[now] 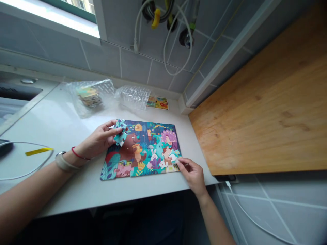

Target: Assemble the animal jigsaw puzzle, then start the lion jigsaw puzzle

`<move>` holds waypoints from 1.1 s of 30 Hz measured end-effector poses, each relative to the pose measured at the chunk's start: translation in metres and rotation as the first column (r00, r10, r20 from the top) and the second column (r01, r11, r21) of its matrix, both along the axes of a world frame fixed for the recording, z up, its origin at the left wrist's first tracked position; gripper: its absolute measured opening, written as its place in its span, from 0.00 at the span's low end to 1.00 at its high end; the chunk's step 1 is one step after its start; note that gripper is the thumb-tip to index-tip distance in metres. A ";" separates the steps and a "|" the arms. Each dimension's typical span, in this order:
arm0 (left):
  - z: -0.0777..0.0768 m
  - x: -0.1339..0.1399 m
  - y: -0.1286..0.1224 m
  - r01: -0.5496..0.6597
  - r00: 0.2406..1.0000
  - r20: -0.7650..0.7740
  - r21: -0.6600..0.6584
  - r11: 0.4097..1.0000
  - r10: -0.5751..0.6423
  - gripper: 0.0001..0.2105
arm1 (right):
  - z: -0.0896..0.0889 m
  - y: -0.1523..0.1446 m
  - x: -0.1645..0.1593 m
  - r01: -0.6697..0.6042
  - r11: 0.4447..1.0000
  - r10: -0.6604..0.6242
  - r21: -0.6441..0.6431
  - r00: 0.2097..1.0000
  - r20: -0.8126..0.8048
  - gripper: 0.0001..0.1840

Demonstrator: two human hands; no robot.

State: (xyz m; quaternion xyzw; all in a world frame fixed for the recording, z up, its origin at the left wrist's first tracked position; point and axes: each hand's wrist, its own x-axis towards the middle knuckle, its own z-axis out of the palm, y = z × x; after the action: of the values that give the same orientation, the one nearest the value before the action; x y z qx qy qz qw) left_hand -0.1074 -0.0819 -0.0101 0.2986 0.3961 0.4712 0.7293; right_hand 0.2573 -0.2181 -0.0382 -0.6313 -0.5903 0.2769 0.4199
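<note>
1. While both hands are working close to it, the jigsaw puzzle (146, 149) is lying flat on the desk (87, 190), near the front edge, probably because its whole picture is within easy reach there.
2. Its surface is showing a dark-blue and teal forest scene: a big brown bear, a white rabbit, a pinkish-purple peacock; the lower-left edge is looking slightly uneven.
3. At the right side, the right hand (192, 173) is pinching a pale piece (175, 159) narrowly between thumb and fingers, a light grip that is likely leaving its shape visible; whether it is fully seated, I cannot tell.
4. Over the upper-left part, the left hand (107, 134) is holding several teal pieces (120, 134), apparently for ready access.
5. Farther back, a plastic bag (83, 95) containing pieces, a second clear bag (133, 97) and a picture card (162, 103) are lying, seemingly leaving the puzzle room.
</note>
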 end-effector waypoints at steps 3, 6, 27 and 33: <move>0.000 -0.003 0.001 0.019 0.998 0.065 0.008 1.000 -0.019 0.19 | -0.001 0.002 -0.003 0.032 0.999 -0.032 0.001 0.999 0.022 0.16; 0.002 -0.005 0.002 0.010 0.994 0.104 0.000 1.000 -0.010 0.19 | -0.002 0.001 -0.005 0.046 0.999 -0.046 0.008 0.997 0.055 0.16; -0.005 -0.006 0.004 0.109 0.972 0.215 -0.030 0.994 -0.100 0.19 | 0.005 -0.011 -0.015 -0.153 0.983 0.137 0.097 0.979 0.153 0.05; -0.006 -0.008 0.006 0.096 0.977 0.195 -0.035 0.995 -0.087 0.19 | 0.009 -0.011 -0.010 -0.178 0.981 0.171 0.071 0.980 0.098 0.06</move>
State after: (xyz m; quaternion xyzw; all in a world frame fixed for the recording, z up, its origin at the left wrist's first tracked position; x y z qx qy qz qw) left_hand -0.1150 -0.0756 -0.0160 0.2532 0.3196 0.4548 0.7918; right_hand 0.2470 -0.2291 -0.0293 -0.5720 -0.6725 0.2598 0.3913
